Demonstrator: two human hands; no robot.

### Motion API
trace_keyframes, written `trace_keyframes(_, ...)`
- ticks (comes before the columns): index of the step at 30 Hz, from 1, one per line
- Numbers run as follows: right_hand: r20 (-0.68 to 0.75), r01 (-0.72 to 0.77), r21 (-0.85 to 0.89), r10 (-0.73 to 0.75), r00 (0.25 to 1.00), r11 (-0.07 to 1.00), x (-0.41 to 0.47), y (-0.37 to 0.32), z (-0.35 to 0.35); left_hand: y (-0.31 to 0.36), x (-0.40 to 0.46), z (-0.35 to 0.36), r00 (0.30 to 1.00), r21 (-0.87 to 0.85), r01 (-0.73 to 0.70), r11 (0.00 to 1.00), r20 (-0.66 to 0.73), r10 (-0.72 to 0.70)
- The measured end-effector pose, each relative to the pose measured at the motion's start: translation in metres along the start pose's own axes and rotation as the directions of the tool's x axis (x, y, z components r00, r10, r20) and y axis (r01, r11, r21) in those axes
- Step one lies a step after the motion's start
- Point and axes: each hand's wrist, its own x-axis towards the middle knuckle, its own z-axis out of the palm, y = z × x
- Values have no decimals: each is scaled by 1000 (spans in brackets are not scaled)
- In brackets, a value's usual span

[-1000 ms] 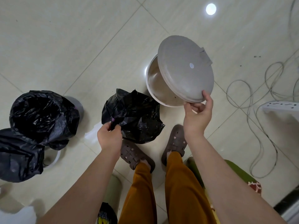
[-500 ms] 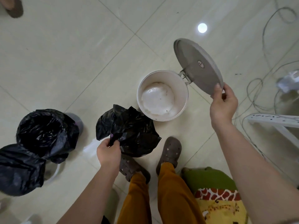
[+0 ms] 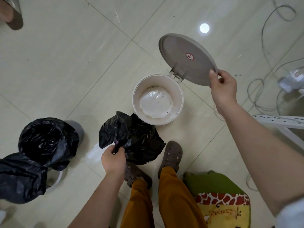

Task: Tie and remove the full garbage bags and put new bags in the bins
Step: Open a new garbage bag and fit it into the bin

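Note:
A white round bin stands on the tiled floor with no bag in it, its bare bottom showing. Its grey hinged lid is swung up and back, and my right hand pinches the lid's near rim. My left hand grips the gathered edge of a crumpled black garbage bag, which hangs just in front of the bin, above my feet. At the left a second bin is lined with a black bag, and a full black bag lies against it.
My brown clogs stand just below the bag. A green and yellow cushion lies at the lower right. Loose cables and a white power strip spread over the floor at the right. Another person's foot is at the top left.
My right hand has swung the lid from over the bin up and back to the right, uncovering the inside. The black bag in my left hand has stayed in front of the bin.

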Motion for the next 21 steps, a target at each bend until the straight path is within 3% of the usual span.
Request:
trace_keyframes(14,-49,-126,36,128,991,991,-47,12,11,-4,-1,-9,1000,-43,21,999,0,-21)
trace_keyframes(18,31,-211,-1,211,977,977,-94,29,29,-7,-3,-19,997,-106,70,992,44,-66)
trace_keyframes(21,220,-374,-56,377,900,926,-133,44,46,-8,-4,-32,993,-225,97,970,93,-78)
